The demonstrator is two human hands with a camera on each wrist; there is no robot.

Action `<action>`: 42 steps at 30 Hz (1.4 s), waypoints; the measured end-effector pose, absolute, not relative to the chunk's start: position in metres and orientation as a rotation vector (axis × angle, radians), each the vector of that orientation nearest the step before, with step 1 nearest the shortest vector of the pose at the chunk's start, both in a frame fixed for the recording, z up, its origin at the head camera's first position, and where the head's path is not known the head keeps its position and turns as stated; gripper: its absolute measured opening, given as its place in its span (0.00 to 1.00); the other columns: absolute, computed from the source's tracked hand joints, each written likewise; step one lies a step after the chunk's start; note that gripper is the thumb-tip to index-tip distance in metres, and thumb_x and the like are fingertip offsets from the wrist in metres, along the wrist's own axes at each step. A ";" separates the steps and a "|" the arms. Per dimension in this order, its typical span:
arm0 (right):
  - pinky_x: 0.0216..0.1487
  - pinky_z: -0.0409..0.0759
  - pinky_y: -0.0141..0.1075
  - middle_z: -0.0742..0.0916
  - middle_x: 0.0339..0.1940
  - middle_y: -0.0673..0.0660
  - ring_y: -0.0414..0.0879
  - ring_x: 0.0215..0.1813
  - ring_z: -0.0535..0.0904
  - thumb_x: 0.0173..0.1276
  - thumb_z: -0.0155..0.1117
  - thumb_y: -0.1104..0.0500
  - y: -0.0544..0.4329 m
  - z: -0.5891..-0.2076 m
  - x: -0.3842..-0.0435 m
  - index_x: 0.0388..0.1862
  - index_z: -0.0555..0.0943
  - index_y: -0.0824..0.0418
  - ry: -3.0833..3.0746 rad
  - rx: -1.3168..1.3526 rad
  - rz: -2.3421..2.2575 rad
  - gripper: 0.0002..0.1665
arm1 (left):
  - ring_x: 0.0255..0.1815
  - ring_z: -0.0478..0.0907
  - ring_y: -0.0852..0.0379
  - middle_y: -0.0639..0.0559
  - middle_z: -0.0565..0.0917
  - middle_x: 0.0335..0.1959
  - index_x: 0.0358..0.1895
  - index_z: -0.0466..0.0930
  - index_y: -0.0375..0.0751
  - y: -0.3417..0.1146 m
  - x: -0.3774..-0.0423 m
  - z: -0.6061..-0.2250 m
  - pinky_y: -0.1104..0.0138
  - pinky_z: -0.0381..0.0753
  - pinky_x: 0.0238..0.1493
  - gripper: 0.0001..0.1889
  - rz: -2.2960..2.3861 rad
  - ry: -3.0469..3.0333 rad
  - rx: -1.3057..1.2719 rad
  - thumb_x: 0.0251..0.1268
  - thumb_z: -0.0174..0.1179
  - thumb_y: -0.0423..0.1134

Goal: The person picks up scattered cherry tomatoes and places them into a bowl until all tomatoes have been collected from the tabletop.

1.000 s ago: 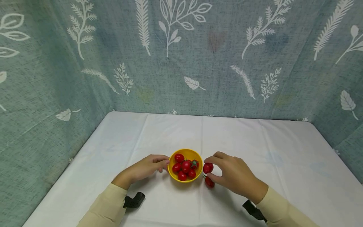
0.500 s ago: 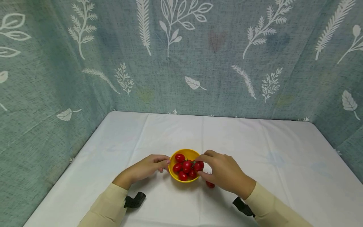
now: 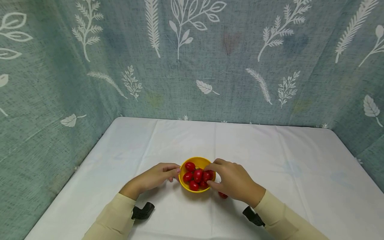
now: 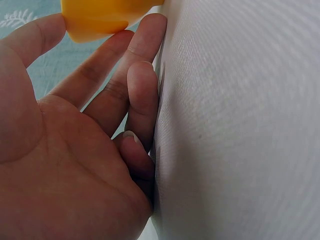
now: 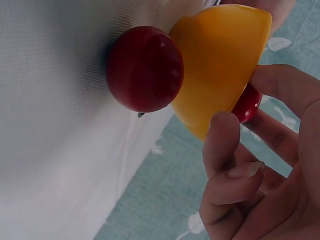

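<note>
In the head view a yellow bowl (image 3: 193, 192) stands on the white table and holds several red cherry tomatoes (image 3: 198, 175). My left hand (image 3: 151, 180) touches the bowl's left side with its thumb and fingertips. The left wrist view shows those fingers fairly straight against the bowl (image 4: 97, 17). At the bowl's right rim, my right hand (image 3: 234, 181) pinches a cherry tomato (image 3: 207, 175) between thumb and fingers, low inside the rim. The right wrist view shows only part of this cherry tomato (image 5: 247, 104). Another cherry tomato (image 3: 223, 195) lies on the table under the right hand.
A white cloth (image 3: 168, 140) covers the table. Behind it and at both sides hangs a green-blue curtain (image 3: 180, 90) with white leaf prints. Black wrist devices sit at the left cuff (image 3: 143, 211) and right cuff (image 3: 253, 216).
My right hand has moved left with a cherry tomato, from the table beside the bowl to inside its right rim. The left hand has stayed at the bowl.
</note>
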State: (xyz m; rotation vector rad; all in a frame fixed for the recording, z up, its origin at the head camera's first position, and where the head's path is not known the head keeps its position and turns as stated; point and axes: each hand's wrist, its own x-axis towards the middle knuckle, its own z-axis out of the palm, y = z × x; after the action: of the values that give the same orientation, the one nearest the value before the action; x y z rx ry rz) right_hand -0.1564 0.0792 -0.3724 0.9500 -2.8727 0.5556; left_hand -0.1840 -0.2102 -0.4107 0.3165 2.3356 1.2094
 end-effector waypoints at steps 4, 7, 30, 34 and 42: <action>0.34 0.78 0.34 0.86 0.44 0.49 0.40 0.35 0.81 0.60 0.75 0.49 0.078 -0.372 -0.157 0.49 0.86 0.48 -2.890 0.949 0.571 0.18 | 0.45 0.74 0.52 0.53 0.85 0.42 0.62 0.79 0.49 -0.210 -0.184 -0.411 0.62 0.66 0.39 0.23 1.211 2.337 0.314 0.75 0.50 0.58; 0.35 0.78 0.35 0.85 0.44 0.48 0.40 0.35 0.80 0.60 0.75 0.49 0.078 -0.371 -0.157 0.49 0.86 0.49 -2.900 0.943 0.575 0.18 | 0.45 0.74 0.52 0.53 0.85 0.42 0.62 0.79 0.49 -0.209 -0.184 -0.410 0.62 0.66 0.39 0.23 1.209 2.339 0.317 0.75 0.50 0.58; 0.36 0.79 0.35 0.86 0.47 0.46 0.42 0.38 0.85 0.61 0.74 0.49 0.102 -0.366 -0.146 0.54 0.85 0.47 -2.844 0.923 0.544 0.21 | 0.45 0.74 0.53 0.54 0.85 0.43 0.63 0.79 0.49 -0.208 -0.184 -0.408 0.62 0.67 0.41 0.24 1.206 2.338 0.311 0.75 0.50 0.59; 0.36 0.79 0.36 0.86 0.47 0.45 0.42 0.38 0.85 0.61 0.74 0.49 0.108 -0.368 -0.142 0.53 0.85 0.47 -2.846 0.913 0.514 0.21 | 0.46 0.74 0.53 0.54 0.86 0.43 0.62 0.79 0.49 -0.209 -0.184 -0.409 0.62 0.68 0.41 0.24 1.207 2.338 0.309 0.75 0.50 0.59; 0.36 0.79 0.37 0.87 0.45 0.46 0.41 0.38 0.84 0.61 0.74 0.49 0.115 -0.375 -0.137 0.49 0.86 0.49 -2.913 0.899 0.475 0.17 | 0.46 0.74 0.52 0.53 0.85 0.43 0.63 0.79 0.48 -0.211 -0.184 -0.410 0.62 0.67 0.41 0.24 1.223 2.320 0.309 0.75 0.50 0.58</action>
State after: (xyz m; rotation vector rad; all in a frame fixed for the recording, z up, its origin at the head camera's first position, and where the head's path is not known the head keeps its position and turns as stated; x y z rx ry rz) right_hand -0.1373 0.1146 -0.3752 0.8988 -2.9129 0.4752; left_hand -0.1842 -0.2108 -0.4101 0.3086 2.3198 1.2225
